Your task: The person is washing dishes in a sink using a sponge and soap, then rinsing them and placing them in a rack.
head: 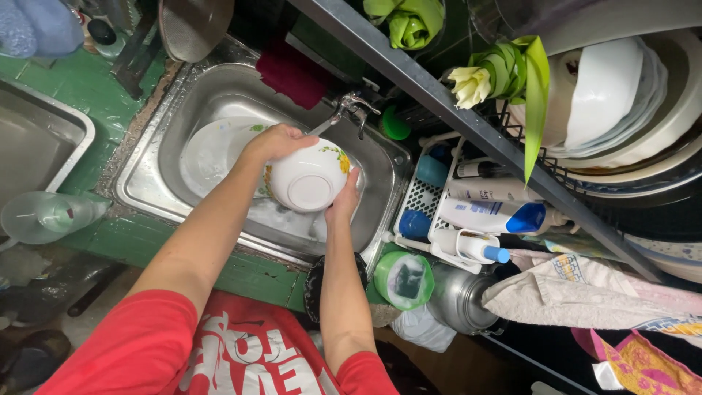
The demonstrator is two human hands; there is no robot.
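A white bowl (pixel 308 178) with a yellow flower pattern is held upside down over the steel sink (pixel 153 168), just under the tap (pixel 344 110). My left hand (pixel 274 140) grips its far rim from above. My right hand (pixel 344 196) presses against its right side. A white plate (pixel 212 150) lies in the sink below, to the left of the bowl, partly hidden by my left arm. Soapy water shows in the sink beneath the bowl.
A white rack (pixel 423 197) right of the sink holds several bottles (pixel 490 216). A green-lidded container (pixel 404 279) and a metal pot (pixel 461 296) stand near it. Stacked dishes (pixel 614 95) sit on a shelf at right. A clear jug (pixel 44 217) lies at left.
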